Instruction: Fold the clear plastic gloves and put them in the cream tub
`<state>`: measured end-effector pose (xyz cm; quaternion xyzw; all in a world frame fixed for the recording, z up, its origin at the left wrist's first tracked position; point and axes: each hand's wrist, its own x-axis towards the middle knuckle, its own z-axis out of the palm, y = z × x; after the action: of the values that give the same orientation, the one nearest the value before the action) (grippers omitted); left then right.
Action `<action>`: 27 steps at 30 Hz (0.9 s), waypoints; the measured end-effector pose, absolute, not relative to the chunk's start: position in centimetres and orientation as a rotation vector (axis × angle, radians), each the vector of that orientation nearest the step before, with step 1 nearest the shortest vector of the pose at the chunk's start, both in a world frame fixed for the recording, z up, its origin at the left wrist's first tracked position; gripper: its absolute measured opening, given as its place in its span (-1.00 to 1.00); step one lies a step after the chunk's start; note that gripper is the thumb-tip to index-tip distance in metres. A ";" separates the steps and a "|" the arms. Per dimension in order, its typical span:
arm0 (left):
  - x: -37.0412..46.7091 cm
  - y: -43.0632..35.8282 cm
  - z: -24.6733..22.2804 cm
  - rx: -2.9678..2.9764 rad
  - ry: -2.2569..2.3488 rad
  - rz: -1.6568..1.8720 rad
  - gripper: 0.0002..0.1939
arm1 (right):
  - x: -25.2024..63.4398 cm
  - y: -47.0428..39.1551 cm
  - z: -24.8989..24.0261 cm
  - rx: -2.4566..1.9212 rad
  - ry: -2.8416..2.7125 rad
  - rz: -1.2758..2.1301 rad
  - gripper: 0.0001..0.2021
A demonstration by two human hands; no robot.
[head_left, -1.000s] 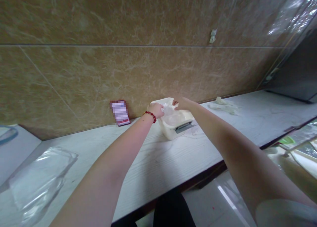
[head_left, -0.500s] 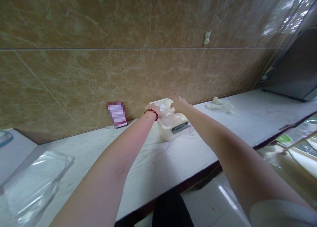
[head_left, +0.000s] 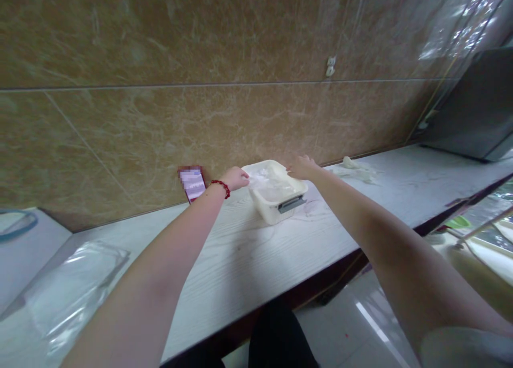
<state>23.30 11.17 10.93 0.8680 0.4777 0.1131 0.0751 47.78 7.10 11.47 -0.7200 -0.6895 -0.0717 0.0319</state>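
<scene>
A white plastic container (head_left: 273,214) with a grey side latch (head_left: 292,204) stands open on the counter near the wall. Clear plastic film (head_left: 272,187) lies inside it. My left hand (head_left: 236,178), below a red bead bracelet (head_left: 221,186), is at the container's left rim; its fingers are close together, and whether they pinch any film is too small to tell. At the right rim is my right hand (head_left: 301,168), fingers somewhat apart, with nothing visible in it.
A red-edged card or booklet (head_left: 193,184) leans on the wall at left. Clear plastic bags (head_left: 80,288) lie on the left of the counter (head_left: 240,271). Crumpled pale gloves or film (head_left: 355,167) lie right of the container. A grey metal box (head_left: 473,106) stands far right.
My left hand has moved left, out of the container to its left rim. My right hand has shifted slightly right. More of the film inside now shows.
</scene>
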 end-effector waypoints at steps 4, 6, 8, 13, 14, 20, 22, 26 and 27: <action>24.4 11.0 10.4 2.593 1.410 0.268 -0.56 | 46.0 6.2 11.6 -2.056 -2.255 -0.225 -0.71; 25.1 11.0 10.2 2.585 1.398 0.275 -0.55 | 44.9 6.1 11.4 -1.977 -2.350 -0.214 -0.66; 25.5 10.9 10.2 2.577 1.391 0.282 -0.56 | 43.9 6.3 10.9 -1.903 -2.438 -0.222 -0.55; 25.7 11.0 10.6 2.513 1.452 0.356 -0.59 | 41.8 7.3 9.7 -1.691 -2.615 -0.346 -0.41; 25.7 11.0 10.7 2.487 1.477 0.374 -0.59 | 41.5 7.4 9.6 -1.666 -2.632 -0.365 -0.43; 26.0 11.4 11.0 2.306 1.623 0.473 -0.56 | 40.7 7.4 9.8 -1.641 -2.622 -0.310 -0.48; 26.4 11.6 11.1 2.264 1.625 0.498 -0.56 | 41.0 7.5 9.8 -1.634 -2.601 -0.212 -0.43; 27.6 11.7 11.4 2.206 1.574 0.552 -0.66 | 42.7 8.0 9.8 -1.561 -2.499 0.144 -0.40; 27.8 11.7 11.5 2.200 1.531 0.589 -0.68 | 43.3 8.2 9.9 -1.544 -2.446 0.228 -0.39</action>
<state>27.83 11.69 11.48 0.7859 0.5469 0.2103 0.1975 43.26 8.16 9.88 -0.5284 -0.8369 0.0782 0.1196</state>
